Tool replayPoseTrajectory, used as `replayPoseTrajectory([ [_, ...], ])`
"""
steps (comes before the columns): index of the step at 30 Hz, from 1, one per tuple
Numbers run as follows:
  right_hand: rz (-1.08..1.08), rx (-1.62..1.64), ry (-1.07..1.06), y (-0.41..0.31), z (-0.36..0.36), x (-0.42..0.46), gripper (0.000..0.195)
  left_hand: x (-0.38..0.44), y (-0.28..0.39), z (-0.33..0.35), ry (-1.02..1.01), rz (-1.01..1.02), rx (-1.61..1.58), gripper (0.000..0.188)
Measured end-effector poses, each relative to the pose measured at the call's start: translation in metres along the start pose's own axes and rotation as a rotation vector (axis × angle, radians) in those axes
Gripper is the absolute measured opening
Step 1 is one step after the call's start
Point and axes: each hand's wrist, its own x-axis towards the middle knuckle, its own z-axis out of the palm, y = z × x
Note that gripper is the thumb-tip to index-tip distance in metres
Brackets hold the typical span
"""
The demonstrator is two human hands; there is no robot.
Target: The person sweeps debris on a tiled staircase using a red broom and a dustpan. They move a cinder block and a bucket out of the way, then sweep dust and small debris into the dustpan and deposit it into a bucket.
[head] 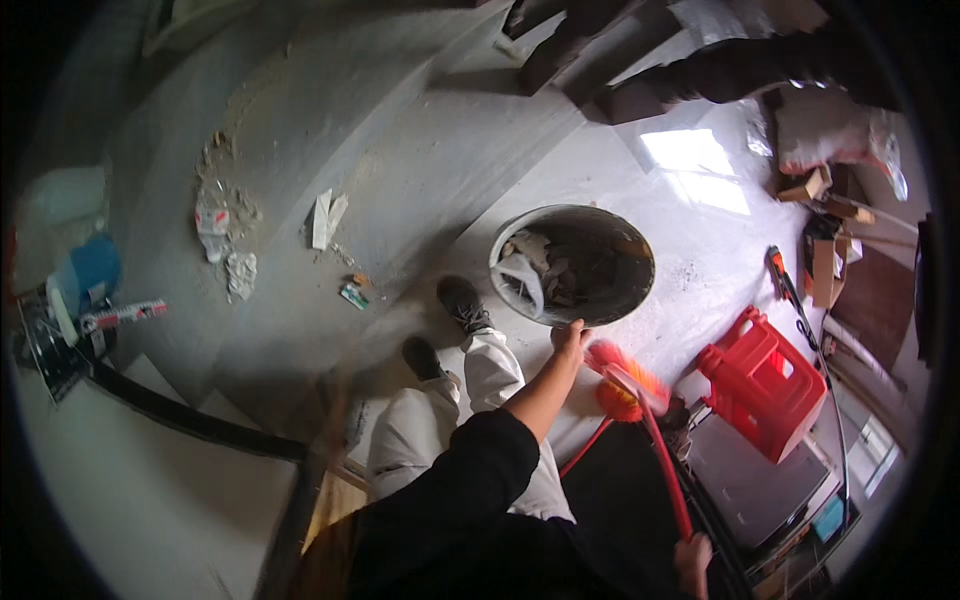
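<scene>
My left hand [570,342] grips the near rim of a round bucket [646,259]. Inside the bucket lie rubble [574,277] and a clear plastic piece [520,282]. At the lower right, my right hand [693,559] is closed around the red handle of a broom [664,461], partly cut off by shadow. The broom's red and orange bristles [626,367] are blurred, just right of my left hand. A second red-handled brush [619,401] with orange bristles is beside it, partly covered.
Debris [241,214], a crushed plastic bottle [212,225] and white scraps [327,219] lie on the floor to the left. A red plastic jerrycan [765,382] stands on a grey appliance [750,480] at right. Dark furniture legs [555,60] are at the top.
</scene>
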Motion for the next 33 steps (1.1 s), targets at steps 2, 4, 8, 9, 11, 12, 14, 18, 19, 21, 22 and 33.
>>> replayPoseTrajectory([
  [2, 0.018, 0.223, -0.274, 0.031, 0.041, -0.007, 0.023, 0.019, -0.013, -0.003, -0.065, -0.022, 0.034, 0.024],
  [4, 0.236, 0.488, -0.41, -0.048, -0.018, -0.037, 0.024, 0.051, -0.023, -0.016, -0.017, -0.051, 0.011, 0.038],
  [8, 0.272, 0.755, -0.468, -0.07, -0.028, -0.056, 0.033, 0.063, -0.02, -0.046, -0.165, -0.086, 0.115, 0.029],
  [9, 0.295, 0.802, -0.459, -0.072, -0.025, -0.057, 0.032, 0.06, -0.009, -0.052, -0.178, -0.123, 0.24, 0.031],
  [11, 0.342, 0.852, -0.324, -0.054, -0.002, -0.058, 0.025, 0.023, 0.016, -0.053, -0.158, -0.137, 0.528, 0.046],
  [12, 0.362, 0.854, -0.208, -0.025, 0.033, -0.054, 0.023, -0.014, 0.039, -0.047, -0.078, -0.174, 0.706, 0.049],
  [14, 0.405, 0.863, 0.265, -0.012, 0.067, -0.036, 0.021, -0.038, 0.063, -0.071, -0.033, -0.096, 0.786, 0.046],
  [18, -0.247, 0.637, 0.294, -0.013, 0.014, -0.049, 0.02, -0.057, 0.118, -0.154, -0.143, 0.167, 0.513, 0.033],
  [19, -0.368, 0.735, 0.222, -0.012, 0.011, -0.048, 0.017, -0.077, 0.145, -0.175, -0.195, 0.182, 0.457, 0.031],
  [21, -0.452, 0.819, 0.097, -0.013, 0.011, -0.021, 0.014, -0.095, 0.181, -0.236, -0.186, 0.378, 0.641, 0.031],
  [22, -0.465, 0.888, 0.055, -0.018, 0.006, -0.02, 0.017, -0.111, 0.204, -0.263, -0.158, 0.334, 0.63, 0.032],
  [33, -1.422, 0.057, 0.529, -0.239, -0.215, -0.138, 0.034, -0.373, 0.297, -0.488, 0.288, 0.478, 0.489, 0.032],
])
